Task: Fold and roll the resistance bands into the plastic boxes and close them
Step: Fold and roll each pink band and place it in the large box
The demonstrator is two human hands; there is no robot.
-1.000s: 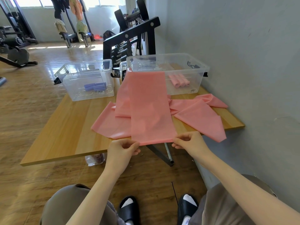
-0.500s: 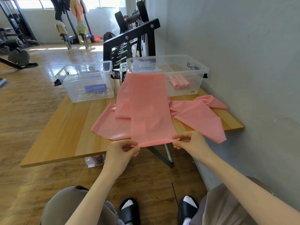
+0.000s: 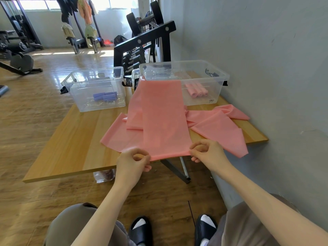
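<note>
- The pink resistance band is laid lengthwise down the middle of the wooden table, its far end draped up against the front of the right plastic box and its near end brought just past the table's front edge.
- The near end is pinched at its two corners: the left corner by the left hand, the right corner by the right hand, thumb against fingertips in each case; the hands are kept apart by the band's width.
- The band is judged to be held this way so that the end stays flat and square for the first turn of a roll or fold.
- More pink band is spread loose on the table to either side beneath the top strip, some hanging over the right front corner.
- Rolled pink bands are already stored in the right box, and rolled purple bands in the left plastic box; sorting by colour is suggested.
- Both boxes are placed open at the table's far edge, presumably within reach for finished rolls.
- A small barcode sticker is seen on the right box and another on the left; no writing on either can be read.
</note>
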